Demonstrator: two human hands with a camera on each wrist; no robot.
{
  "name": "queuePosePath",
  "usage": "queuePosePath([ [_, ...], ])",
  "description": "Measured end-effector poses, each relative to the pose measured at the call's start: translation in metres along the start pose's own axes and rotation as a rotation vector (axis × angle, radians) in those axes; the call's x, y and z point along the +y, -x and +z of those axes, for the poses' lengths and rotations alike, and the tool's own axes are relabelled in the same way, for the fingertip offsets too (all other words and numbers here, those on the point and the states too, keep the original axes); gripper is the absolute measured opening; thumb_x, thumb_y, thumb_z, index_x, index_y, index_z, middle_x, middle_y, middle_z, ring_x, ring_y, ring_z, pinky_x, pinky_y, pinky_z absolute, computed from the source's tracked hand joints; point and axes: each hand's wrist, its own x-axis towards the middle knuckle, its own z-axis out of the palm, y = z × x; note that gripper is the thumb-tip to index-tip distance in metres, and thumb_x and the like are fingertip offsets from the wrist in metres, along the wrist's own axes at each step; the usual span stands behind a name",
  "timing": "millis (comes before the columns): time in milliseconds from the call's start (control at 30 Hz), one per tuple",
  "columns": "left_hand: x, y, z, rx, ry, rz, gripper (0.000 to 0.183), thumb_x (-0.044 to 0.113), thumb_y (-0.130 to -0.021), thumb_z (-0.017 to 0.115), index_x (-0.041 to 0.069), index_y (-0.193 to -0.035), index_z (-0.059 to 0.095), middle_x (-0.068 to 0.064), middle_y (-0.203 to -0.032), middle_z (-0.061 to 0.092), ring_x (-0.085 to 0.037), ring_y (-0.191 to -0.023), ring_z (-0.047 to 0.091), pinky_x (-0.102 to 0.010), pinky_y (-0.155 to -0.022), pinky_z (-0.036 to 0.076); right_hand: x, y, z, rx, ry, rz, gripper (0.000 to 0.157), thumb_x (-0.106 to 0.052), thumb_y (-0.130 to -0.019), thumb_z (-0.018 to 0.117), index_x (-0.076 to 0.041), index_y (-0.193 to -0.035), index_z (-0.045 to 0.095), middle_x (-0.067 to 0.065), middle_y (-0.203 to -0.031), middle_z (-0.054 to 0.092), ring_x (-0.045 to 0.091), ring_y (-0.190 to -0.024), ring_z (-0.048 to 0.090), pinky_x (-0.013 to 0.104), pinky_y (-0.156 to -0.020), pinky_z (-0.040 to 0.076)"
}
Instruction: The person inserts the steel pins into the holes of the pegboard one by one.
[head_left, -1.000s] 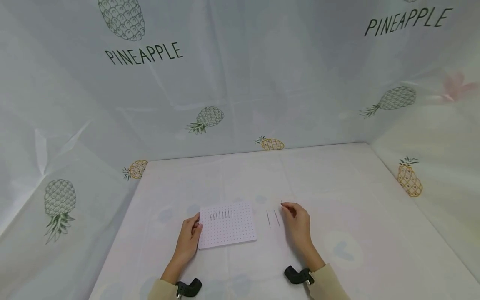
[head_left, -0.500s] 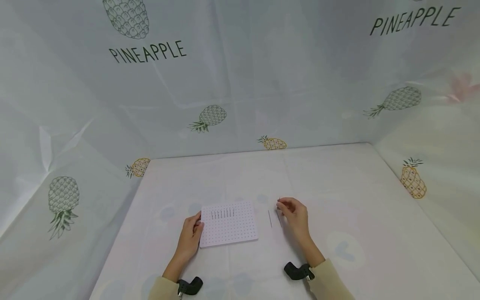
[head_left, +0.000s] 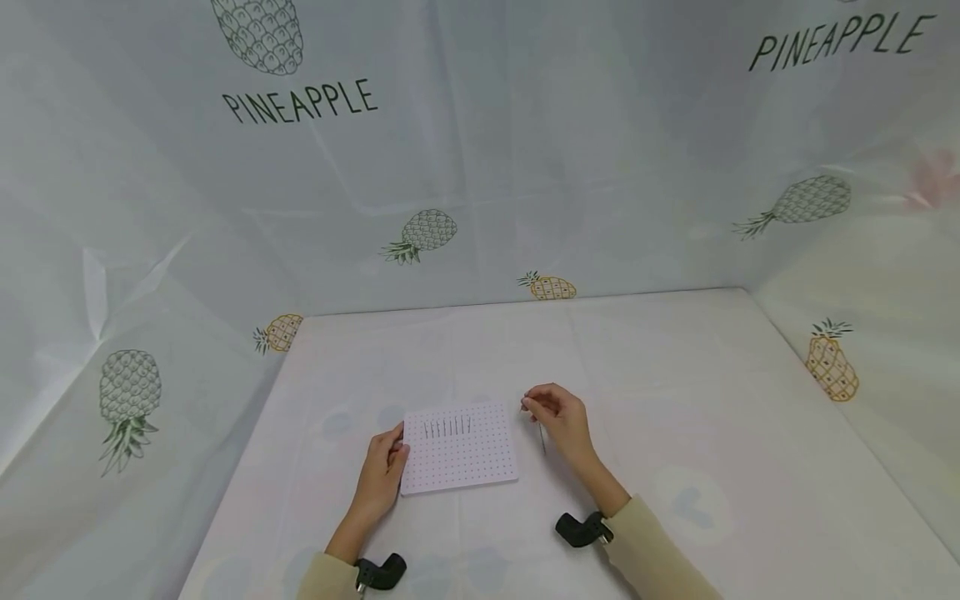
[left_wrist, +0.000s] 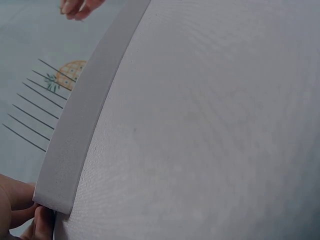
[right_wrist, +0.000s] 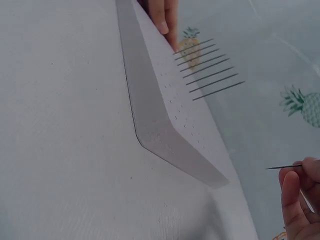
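Note:
A white pegboard (head_left: 459,458) with small holes lies on the table. Several thin dark needles (head_left: 447,427) stand upright in a row near its far edge; the right wrist view shows the row (right_wrist: 215,70) from the side. My left hand (head_left: 378,479) grips the board's left edge, its fingers (left_wrist: 15,200) visible at the corner in the left wrist view. Off the board's right side, my right hand (head_left: 561,421) pinches a needle (right_wrist: 283,167) between thumb and fingertips, the point sticking out. Below those fingers another needle (head_left: 543,439) lies on the table, partly covered.
White cloth covers the table (head_left: 645,350). A pineapple-print curtain (head_left: 600,167) hangs behind it and at both sides. Black wrist mounts (head_left: 381,572) sit on both forearms, next to beige sleeves (head_left: 652,542).
My right hand has moved left toward the board, carrying the pinched needle over those on the table. One loose needle seen earlier is now out of sight. My left hand keeps its grip.

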Motion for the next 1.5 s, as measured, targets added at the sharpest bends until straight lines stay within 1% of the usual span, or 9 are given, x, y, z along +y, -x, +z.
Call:
queuePosePath([
  [100, 0.0, 0.0, 0.0, 0.0, -0.001, 0.004, 0.047, 0.007, -0.104, 0.05, -0.004, -0.148, 0.04, -0.019, -0.128, 0.048, -0.022, -0.102, 0.047, -0.03, -0.088, 0.042, -0.017, -0.001, 0.009, -0.068, 0.0, -0.014, 0.007, 0.011, -0.088, 0.068, 0.011, -0.094, 0.066, 0.024, -0.086, 0.068, 0.045, -0.075, 0.064, 0.041, -0.063, 0.056],
  [233, 0.0, 0.0, 0.0, 0.003, -0.002, 0.013, 0.046, 0.006, -0.104, 0.05, -0.005, -0.148, 0.041, -0.019, -0.127, 0.048, -0.022, -0.102, 0.047, -0.03, -0.088, 0.042, -0.04, 0.0, 0.02, -0.145, 0.034, -0.012, 0.008, 0.015, -0.088, 0.065, 0.015, -0.095, 0.064, 0.028, -0.087, 0.067, 0.045, -0.075, 0.063, 0.048, -0.066, 0.056],
  [367, 0.0, 0.0, 0.0, 0.006, -0.004, 0.018, 0.046, 0.006, -0.104, 0.05, -0.005, -0.148, 0.041, -0.019, -0.127, 0.049, -0.022, -0.102, 0.048, -0.03, -0.088, 0.042, -0.042, -0.001, 0.032, -0.197, 0.053, -0.019, 0.008, 0.015, -0.088, 0.065, 0.015, -0.095, 0.063, 0.028, -0.087, 0.066, 0.048, -0.075, 0.062, 0.038, -0.065, 0.056],
  [467, -0.001, 0.0, 0.0, 0.011, -0.008, 0.018, 0.046, 0.007, -0.104, 0.05, -0.004, -0.148, 0.041, -0.019, -0.126, 0.049, -0.021, -0.102, 0.048, -0.03, -0.088, 0.042, -0.033, -0.001, 0.04, -0.215, 0.05, -0.02, 0.008, 0.015, -0.087, 0.065, 0.014, -0.095, 0.064, 0.028, -0.087, 0.066, 0.051, -0.076, 0.06, 0.031, -0.064, 0.055],
  [567, -0.001, 0.001, 0.0, 0.021, -0.014, 0.034, 0.045, 0.006, -0.104, 0.051, -0.006, -0.147, 0.043, -0.019, -0.124, 0.05, -0.022, -0.101, 0.048, -0.03, -0.087, 0.042, -0.017, 0.0, 0.047, -0.219, 0.05, -0.005, 0.007, 0.013, -0.087, 0.067, 0.011, -0.094, 0.066, 0.023, -0.087, 0.067, 0.048, -0.076, 0.062, 0.026, -0.063, 0.054],
  [700, -0.001, 0.002, 0.0, 0.031, -0.015, 0.046, 0.045, 0.006, -0.103, 0.051, -0.007, -0.146, 0.043, -0.018, -0.123, 0.05, -0.022, -0.1, 0.048, -0.029, -0.085, 0.042, 0.002, -0.001, 0.053, -0.229, 0.077, 0.002, 0.008, 0.005, -0.088, 0.071, 0.002, -0.095, 0.069, 0.012, -0.089, 0.069, 0.032, -0.075, 0.064, 0.022, -0.064, 0.052],
  [867, -0.002, 0.0, 0.0, 0.023, -0.019, 0.019, 0.046, 0.007, -0.103, 0.051, -0.004, -0.148, 0.042, -0.018, -0.126, 0.049, -0.021, -0.102, 0.048, -0.031, -0.088, 0.041, 0.009, 0.0, 0.057, -0.256, 0.142, -0.037, 0.008, -0.001, -0.088, 0.073, -0.007, -0.094, 0.07, 0.004, -0.089, 0.069, 0.015, -0.077, 0.059, 0.022, -0.066, 0.05],
  [1000, -0.002, -0.001, 0.0, 0.012, -0.023, 0.01, 0.047, 0.006, -0.103, 0.051, -0.003, -0.148, 0.042, -0.018, -0.126, 0.049, -0.021, -0.102, 0.048, -0.031, -0.088, 0.042, 0.009, 0.0, 0.058, -0.266, 0.185, -0.047, 0.008, -0.002, -0.09, 0.073, -0.008, -0.094, 0.07, 0.004, -0.089, 0.069, 0.013, -0.078, 0.058, 0.023, -0.068, 0.049],
  [1500, -0.002, -0.001, 0.001, 0.008, -0.019, 0.016, 0.046, 0.007, -0.104, 0.05, -0.004, -0.148, 0.041, -0.018, -0.126, 0.049, -0.021, -0.102, 0.048, -0.032, -0.088, 0.042, 0.018, 0.006, 0.061, -0.27, 0.227, -0.057, 0.009, -0.001, -0.089, 0.073, -0.009, -0.093, 0.07, -0.001, -0.088, 0.067, 0.011, -0.078, 0.057, 0.024, -0.068, 0.049],
])
